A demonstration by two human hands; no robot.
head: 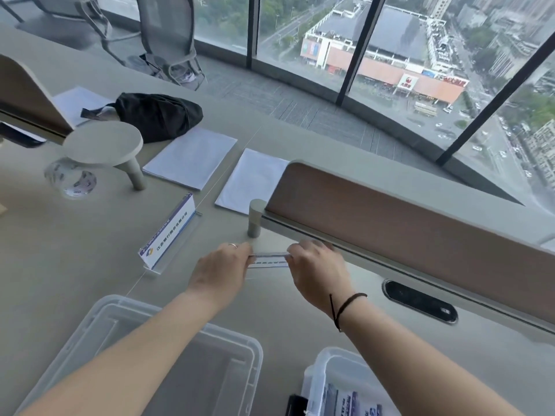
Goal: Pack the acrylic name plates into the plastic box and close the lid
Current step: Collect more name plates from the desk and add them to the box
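both ends of one acrylic name plate (268,260) pinched at once: left hand (221,270) closed on its left end, right hand (319,271) closed on its right end, the plate stretched level between them. held that way, most likely, to keep the thin clear piece from twisting or sliding out of its printed insert. could not tell whether the plate was just clear of the table (75,235) or resting on it; fingers hid the edges.

taking the plastic box (322,376) as the landmark: sat at the bottom edge of view, lid off, printed plates already lying flat inside. held plate well beyond the box, up toward the desk divider (405,223). a short carry back toward the body, by the look of it, hence the two-handed hold.

lid (90,331) lying upside down just left of the box, partly under the left forearm, parked close for the closing step. not yet needed.

second name plate (168,232) standing upright on its clear base, beyond the box and to the left, apart from both hands. still to be packed, judging by its place.

further beyond the box: white paper sheets (192,157), a black bag (159,115), a roll of clear tape (70,180). none touched.

task part done, as judged: some plates in, one in hand, one waiting, lid off.
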